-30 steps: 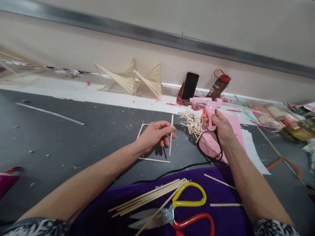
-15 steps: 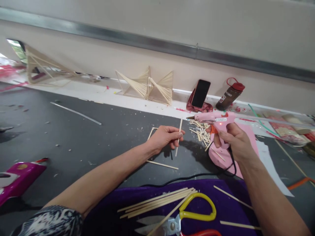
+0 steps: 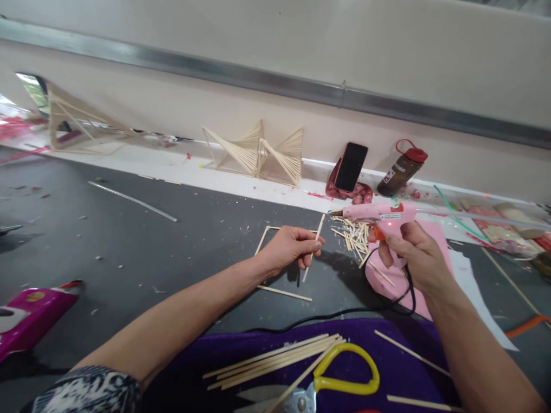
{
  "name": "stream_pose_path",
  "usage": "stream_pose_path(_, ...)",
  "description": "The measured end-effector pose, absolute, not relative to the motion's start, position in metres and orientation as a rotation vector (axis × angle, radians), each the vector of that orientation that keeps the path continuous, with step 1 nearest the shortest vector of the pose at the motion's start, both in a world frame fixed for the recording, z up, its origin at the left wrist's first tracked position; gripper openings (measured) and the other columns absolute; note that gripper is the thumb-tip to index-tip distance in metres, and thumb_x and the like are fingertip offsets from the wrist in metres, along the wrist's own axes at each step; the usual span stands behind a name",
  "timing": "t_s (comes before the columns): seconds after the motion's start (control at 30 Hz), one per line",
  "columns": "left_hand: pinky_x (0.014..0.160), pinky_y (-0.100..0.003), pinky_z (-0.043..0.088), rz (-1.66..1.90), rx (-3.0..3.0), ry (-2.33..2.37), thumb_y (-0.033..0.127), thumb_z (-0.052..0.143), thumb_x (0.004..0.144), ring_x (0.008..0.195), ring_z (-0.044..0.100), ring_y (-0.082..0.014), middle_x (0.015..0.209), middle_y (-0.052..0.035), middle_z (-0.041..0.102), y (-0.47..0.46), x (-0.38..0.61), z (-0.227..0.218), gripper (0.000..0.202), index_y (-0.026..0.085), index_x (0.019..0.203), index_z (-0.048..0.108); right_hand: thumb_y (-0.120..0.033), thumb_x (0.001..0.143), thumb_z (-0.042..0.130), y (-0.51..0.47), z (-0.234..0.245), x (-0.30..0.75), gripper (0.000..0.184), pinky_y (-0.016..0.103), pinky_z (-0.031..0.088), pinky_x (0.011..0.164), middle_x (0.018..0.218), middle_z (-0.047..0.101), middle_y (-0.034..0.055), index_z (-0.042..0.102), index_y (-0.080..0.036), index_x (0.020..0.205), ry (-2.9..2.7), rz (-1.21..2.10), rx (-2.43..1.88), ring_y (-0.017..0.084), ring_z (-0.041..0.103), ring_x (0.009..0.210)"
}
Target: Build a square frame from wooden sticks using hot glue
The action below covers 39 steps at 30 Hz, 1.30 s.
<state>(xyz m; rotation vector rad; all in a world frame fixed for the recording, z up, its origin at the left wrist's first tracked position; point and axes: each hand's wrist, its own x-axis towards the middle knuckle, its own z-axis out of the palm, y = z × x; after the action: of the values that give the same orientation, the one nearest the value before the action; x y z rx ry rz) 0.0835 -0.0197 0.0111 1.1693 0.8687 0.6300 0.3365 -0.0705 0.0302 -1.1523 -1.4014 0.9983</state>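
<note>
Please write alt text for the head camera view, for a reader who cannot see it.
The left hand pinches a thin wooden stick while the right hand points a pink plastic glue gun toward its upper end.

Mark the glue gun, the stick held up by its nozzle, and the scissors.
glue gun (image 3: 370, 211), head view, on the pink barrel.
stick (image 3: 320, 223), head view, on its free upper end.
scissors (image 3: 344, 389), head view, on the yellow handle loop.
</note>
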Motion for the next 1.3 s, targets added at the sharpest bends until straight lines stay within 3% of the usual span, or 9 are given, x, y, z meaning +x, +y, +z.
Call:
stream_pose_path(0.13, 0.041, -0.017, 0.041, 0.622, 1.175, 0.877, 0.028, 0.066, 0.073, 0.043, 0.052, -0.0046, 0.068, -0.0034, 0.065, -0.02, 0.084, 0.01, 0.023, 0.01, 0.088, 0.066, -0.032, 0.08, 0.061, -0.07, 0.029, 0.336, 0.015, 0.027, 0.036, 0.045, 0.064, 0.055, -0.0037, 0.052, -0.024, 0.089, -1.409, 0.978, -1.177, 0.011, 0.047, 0.044)
stream_pose_path(0.27, 0.042, -0.018, 0.042, 0.615, 1.199, 0.874, 0.03, 0.067, 0.072, 0.044, 0.052, -0.0046, 0.07, -0.003, 0.065, -0.02, 0.083, 0.009, 0.025, 0.011, 0.089, 0.067, -0.031, 0.081, 0.061, -0.071, 0.03, 0.334, 0.015, 0.027, 0.037, 0.046, 0.078, 0.061, -0.0009, 0.048, -0.023, 0.082, -1.42, 0.993, -1.161, 0.009, 0.048, 0.045)
stream_pose_path(0.43, 0.042, -0.018, 0.041, 0.618, 1.233, 0.889, 0.027, 0.065, 0.072, 0.044, 0.052, -0.0047, 0.068, -0.003, 0.064, -0.02, 0.082, 0.008, 0.024, 0.011, 0.09, 0.067, -0.03, 0.083, 0.059, -0.071, 0.029, 0.336, 0.016, 0.027, 0.035, 0.046, 0.08, 0.063, -0.0008, 0.044, -0.023, 0.08, -1.396, 1.036, -1.134, 0.008, 0.047, 0.044)
stream_pose_path(0.67, 0.042, -0.018, 0.04, 0.616, 1.28, 0.918, 0.028, 0.065, 0.071, 0.045, 0.051, -0.0054, 0.066, -0.0023, 0.063, -0.02, 0.083, 0.01, 0.025, 0.011, 0.089, 0.068, -0.032, 0.082, 0.061, -0.068, 0.024, 0.343, 0.022, 0.027, 0.032, 0.046, 0.067, 0.06, -0.0033, 0.043, -0.023, 0.074, -1.378, 1.003, -1.19, 0.009, 0.045, 0.042)
stream_pose_path(1.07, 0.043, -0.019, 0.039, 0.623, 1.304, 0.928, 0.029, 0.064, 0.07, 0.044, 0.05, -0.0058, 0.062, -0.001, 0.061, -0.019, 0.082, 0.01, 0.025, 0.011, 0.087, 0.069, -0.031, 0.084, 0.059, -0.067, 0.023, 0.345, 0.017, 0.027, 0.032, 0.05, 0.079, 0.065, -0.0012, 0.046, -0.022, 0.077, -1.415, 1.04, -1.194, 0.008, 0.046, 0.043)
stream_pose_path(1.3, 0.042, -0.018, 0.039, 0.618, 1.305, 0.937, 0.028, 0.063, 0.072, 0.044, 0.051, -0.0046, 0.066, -0.0017, 0.061, -0.02, 0.082, 0.01, 0.024, 0.01, 0.089, 0.067, -0.029, 0.084, 0.058, -0.067, 0.024, 0.344, 0.014, 0.026, 0.029, 0.046, 0.076, 0.063, -0.0026, 0.046, -0.023, 0.08, -1.384, 1.062, -1.166, 0.007, 0.046, 0.042)
